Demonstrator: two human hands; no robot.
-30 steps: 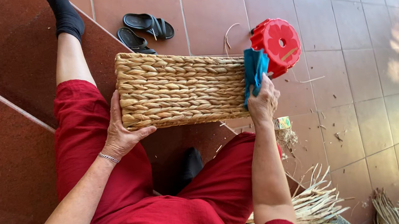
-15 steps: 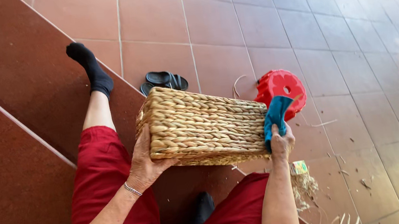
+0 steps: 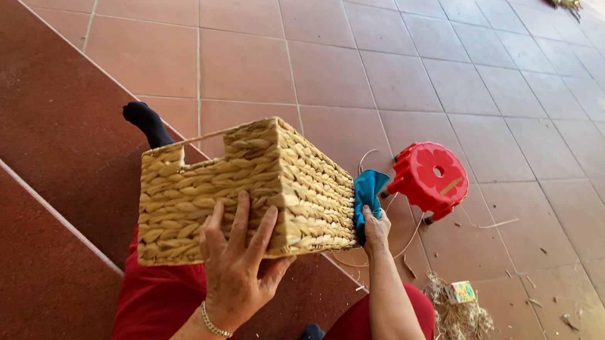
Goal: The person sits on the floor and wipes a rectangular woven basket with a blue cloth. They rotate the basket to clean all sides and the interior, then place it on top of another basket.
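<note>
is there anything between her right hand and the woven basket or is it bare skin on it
Yes: a blue cloth is bunched between the right hand and the side of the woven basket. The left hand lies flat on the basket with nothing between.

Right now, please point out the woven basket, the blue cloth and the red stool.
woven basket (image 3: 304,185): head view, on its long plaited side wall.
blue cloth (image 3: 367,189): head view, on the fold above the right hand.
red stool (image 3: 431,172): head view, on its round seat top.
</note>
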